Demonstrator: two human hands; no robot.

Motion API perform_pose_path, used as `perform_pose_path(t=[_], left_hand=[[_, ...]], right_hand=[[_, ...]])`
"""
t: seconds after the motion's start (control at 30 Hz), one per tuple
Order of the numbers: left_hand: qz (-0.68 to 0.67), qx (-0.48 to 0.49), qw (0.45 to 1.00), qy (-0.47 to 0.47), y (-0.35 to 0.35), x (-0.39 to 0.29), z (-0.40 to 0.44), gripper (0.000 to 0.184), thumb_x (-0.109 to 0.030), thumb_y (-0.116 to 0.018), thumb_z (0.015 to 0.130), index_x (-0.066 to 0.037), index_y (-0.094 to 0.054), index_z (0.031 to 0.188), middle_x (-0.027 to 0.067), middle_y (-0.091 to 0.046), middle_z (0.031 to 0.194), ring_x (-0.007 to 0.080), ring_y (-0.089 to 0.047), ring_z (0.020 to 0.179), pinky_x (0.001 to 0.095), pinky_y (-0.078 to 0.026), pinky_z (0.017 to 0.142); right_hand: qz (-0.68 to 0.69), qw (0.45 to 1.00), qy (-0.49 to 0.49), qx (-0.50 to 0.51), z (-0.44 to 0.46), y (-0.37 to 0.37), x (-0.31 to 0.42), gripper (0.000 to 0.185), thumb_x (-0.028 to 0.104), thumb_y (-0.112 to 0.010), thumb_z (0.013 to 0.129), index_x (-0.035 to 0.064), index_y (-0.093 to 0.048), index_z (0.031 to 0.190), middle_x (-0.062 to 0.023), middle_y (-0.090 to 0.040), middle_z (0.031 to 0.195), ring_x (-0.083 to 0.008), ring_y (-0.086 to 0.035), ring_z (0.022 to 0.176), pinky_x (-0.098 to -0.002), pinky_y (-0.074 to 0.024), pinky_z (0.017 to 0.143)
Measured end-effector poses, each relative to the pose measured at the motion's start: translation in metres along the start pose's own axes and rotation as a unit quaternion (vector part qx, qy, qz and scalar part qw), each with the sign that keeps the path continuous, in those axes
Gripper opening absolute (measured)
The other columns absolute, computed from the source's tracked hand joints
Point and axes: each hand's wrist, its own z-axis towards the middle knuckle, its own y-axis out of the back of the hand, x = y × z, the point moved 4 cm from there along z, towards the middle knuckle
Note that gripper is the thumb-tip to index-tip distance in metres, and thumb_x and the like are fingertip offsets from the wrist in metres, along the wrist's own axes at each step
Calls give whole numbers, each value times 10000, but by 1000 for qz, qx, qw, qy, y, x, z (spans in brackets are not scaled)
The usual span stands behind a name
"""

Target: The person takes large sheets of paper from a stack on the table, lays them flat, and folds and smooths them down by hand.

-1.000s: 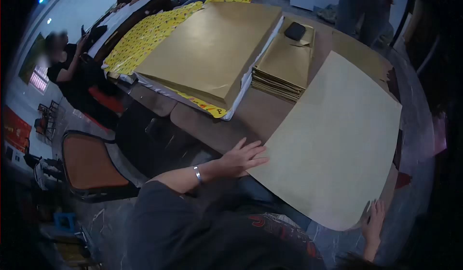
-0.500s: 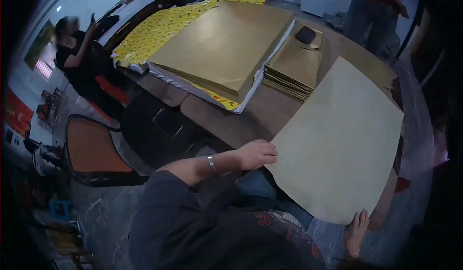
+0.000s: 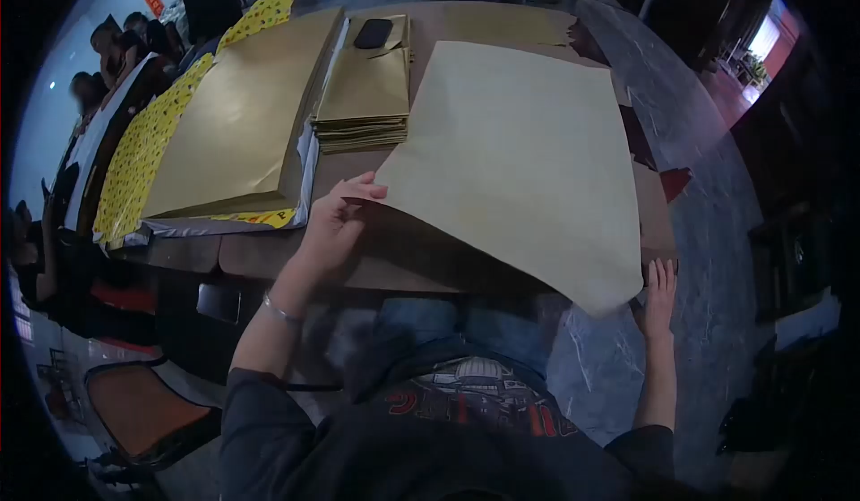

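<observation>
A large pale tan sheet of paper (image 3: pixel 520 161) spreads over the table, its near edge lifted and curving down past the table's front. My left hand (image 3: pixel 333 223) pinches the sheet's left corner between fingers and thumb, above the tabletop. Beside the near right corner is my right hand (image 3: pixel 659 295), its fingers stretched out along the edge; the thumb is partly hidden near the paper. Left of the sheet lies a stack of folded brown paper (image 3: pixel 363 89) with a dark phone (image 3: pixel 374 33) on top.
A thick stack of large brown sheets (image 3: pixel 242 116) rests on yellow patterned wrapping (image 3: pixel 143 161) at the left. A chair (image 3: pixel 148 402) stands at the lower left. Several people are along the far left. A brown sheet (image 3: pixel 506 26) lies at the table's far side.
My view has turned right, so the table appears shifted left. My left hand has raised its corner of the sheet, and my right hand's fingers now stretch beside the near right corner.
</observation>
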Motion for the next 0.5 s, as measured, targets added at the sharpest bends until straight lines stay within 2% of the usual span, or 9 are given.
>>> perform_pose_path(t=[0.03, 0.1, 0.13, 0.2, 0.3, 0.33, 0.4, 0.43, 0.5], left_hand=[[1, 4, 1000, -4, -2, 0, 0, 361, 151, -478, 761, -36, -634, 1028, 100, -672, 1162, 315, -519, 1282, 466, -321, 1125], [-116, -34, 990, 76, 1, 2, -5, 345, 164, -453, 780, -11, -627, 1022, 108, -680, 1094, 277, -544, 1246, 398, -386, 1088], [-110, -38, 990, 75, 2, 0, -8, 345, 164, -453, 780, -11, -627, 1022, 108, -680, 1094, 277, -544, 1246, 398, -386, 1088], [-110, -20, 992, 57, 2, -6, -13, 319, 168, -445, 800, 4, -622, 1008, 103, -679, 1055, 239, -575, 1195, 355, -437, 1043], [-75, -29, 995, 52, 8, -11, -25, 280, 154, -471, 814, 4, -626, 993, 110, -686, 1066, 230, -609, 1146, 357, -449, 1030], [-67, -32, 996, 55, 9, -12, -29, 274, 151, -477, 816, 5, -628, 992, 114, -688, 1067, 229, -622, 1127, 358, -453, 1025], [-67, -34, 994, 74, 14, -17, -41, 290, 155, -479, 801, 13, -643, 995, 126, -696, 1052, 234, -637, 1104, 354, -450, 1023], [-71, -25, 995, 69, 18, -20, -48, 278, 145, -504, 801, 7, -655, 990, 118, -702, 1044, 233, -642, 1096, 364, -434, 1038], [-50, -14, 994, 98, 24, -33, -57, 198, 83, -600, 806, -23, -695, 944, 87, -724, 1017, 234, -652, 1088, 414, -379, 1079]], right_hand=[[21, 1000, -19, 10, 1, 0, 0, 825, 17, -735, 689, 38, -384, 1435, -181, -414, 1457, -415, -308, 1399, -530, -287, 1128], [49, 998, 2, -34, 7, -2, 6, 758, 21, -714, 724, 43, -407, 1417, -184, -424, 1438, -418, -312, 1393, -552, -281, 1126], [74, 994, 27, -74, 12, -2, 10, 691, 25, -693, 760, 48, -429, 1398, -186, -433, 1419, -421, -315, 1387, -574, -274, 1124], [76, 993, 72, -54, 13, -2, 27, 575, -21, -594, 815, 62, -478, 1372, -178, -460, 1393, -420, -331, 1376, -552, -288, 1123], [186, 977, 70, -76, 5, -5, 44, 475, 9, -524, 869, 94, -536, 1337, -147, -508, 1360, -409, -386, 1350, -518, -329, 1107], [191, 977, 59, -70, 1, -1, 45, 376, 26, -508, 896, 79, -594, 1259, -129, -540, 1337, -391, -421, 1333, -492, -349, 1101], [283, 955, 48, -77, -5, 12, 42, 309, 35, -516, 910, 58, -626, 1198, -125, -602, 1263, -371, -490, 1282, -465, -403, 1060], [302, 944, 53, -125, -3, 22, 44, 261, 88, -537, 930, 35, -636, 1166, -140, -633, 1216, -350, -562, 1212, -443, -452, 1010], [310, 935, 42, -169, -7, 60, 48, 280, 171, -579, 931, -3, -642, 1141, -155, -668, 1165, -344, -609, 1153, -425, -458, 1000]])
